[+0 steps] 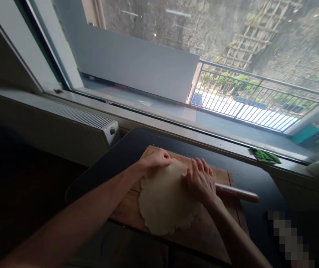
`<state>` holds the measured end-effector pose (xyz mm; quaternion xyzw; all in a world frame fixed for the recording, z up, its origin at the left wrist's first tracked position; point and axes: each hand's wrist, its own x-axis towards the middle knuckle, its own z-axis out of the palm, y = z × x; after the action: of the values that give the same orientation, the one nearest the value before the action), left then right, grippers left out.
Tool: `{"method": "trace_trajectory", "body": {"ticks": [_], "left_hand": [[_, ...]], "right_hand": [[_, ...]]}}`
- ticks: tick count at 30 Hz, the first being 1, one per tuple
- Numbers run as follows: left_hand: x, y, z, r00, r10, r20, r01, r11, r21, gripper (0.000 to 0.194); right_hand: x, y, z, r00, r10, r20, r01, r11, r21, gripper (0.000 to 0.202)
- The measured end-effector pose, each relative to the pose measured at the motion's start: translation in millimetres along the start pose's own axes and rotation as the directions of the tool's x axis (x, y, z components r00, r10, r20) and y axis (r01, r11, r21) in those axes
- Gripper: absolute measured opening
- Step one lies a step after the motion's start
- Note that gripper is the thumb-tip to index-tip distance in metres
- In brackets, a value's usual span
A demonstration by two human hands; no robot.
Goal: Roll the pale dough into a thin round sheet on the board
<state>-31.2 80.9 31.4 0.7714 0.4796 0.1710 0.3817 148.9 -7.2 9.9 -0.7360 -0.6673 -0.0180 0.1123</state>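
A flat, roughly round sheet of rolled dough (167,199) with a ragged edge lies on a wooden board (128,208). My left hand (156,158) is closed at the far left edge of the dough, fingers curled and pinching it there. Over the dough's right side, my right hand (200,178) lies across a wooden rolling pin (237,192), whose right end sticks out past the board. The hand covers the pin's middle, and its fingertips reach beyond the pin. How tightly it grips is hard to see.
The board rests on a dark table (98,171) beside a window sill (159,116). A white radiator (72,128) stands left of the table. On the sill at right lies a green cloth (265,155). Beyond the glass is a railing (245,96). A patch at lower right is pixelated.
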Motion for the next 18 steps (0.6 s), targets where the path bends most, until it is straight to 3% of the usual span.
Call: {"method": "trace_trajectory", "body": {"ticks": [3,5,8,10,13,15,16,18], "left_hand": [[13,5,1.2,0.986,-0.078,0.148,0.067,0.995,0.073,0.026],[16,5,4.7,0.984,-0.07,0.163,0.064,0.997,0.042,0.024],[9,-4,11.4,0.998,0.05,0.028,-0.047,0.994,-0.098,0.03],[7,-8,14.0,0.996,0.077,-0.049,-0.083,0.988,-0.13,0.033],[13,-3,13.5,0.999,-0.004,0.047,0.007,0.997,-0.071,0.028],[17,4,12.7,0.989,-0.066,0.131,0.069,0.997,-0.02,0.022],[17,5,12.7,0.988,-0.075,0.138,0.078,0.997,-0.01,0.02],[11,2,13.4,0.997,-0.047,0.054,0.049,0.998,-0.039,0.021]], "right_hand": [[12,-2,-2,0.992,0.11,0.069,-0.11,0.994,-0.001,0.054],[0,-4,-3,0.995,0.074,0.067,-0.074,0.997,-0.01,0.054],[-42,-4,-1,0.995,-0.099,-0.025,0.097,0.994,-0.044,0.053],[-56,-3,1,0.981,-0.185,-0.055,0.181,0.982,-0.059,0.053],[-30,-2,-1,0.998,-0.044,-0.053,0.041,0.997,-0.063,0.054],[-4,0,-2,0.998,0.039,0.058,-0.037,0.999,-0.034,0.054],[4,1,-3,0.994,0.053,0.099,-0.051,0.998,-0.022,0.055],[3,4,-4,0.99,0.015,0.14,-0.015,1.0,-0.007,0.055]]}}
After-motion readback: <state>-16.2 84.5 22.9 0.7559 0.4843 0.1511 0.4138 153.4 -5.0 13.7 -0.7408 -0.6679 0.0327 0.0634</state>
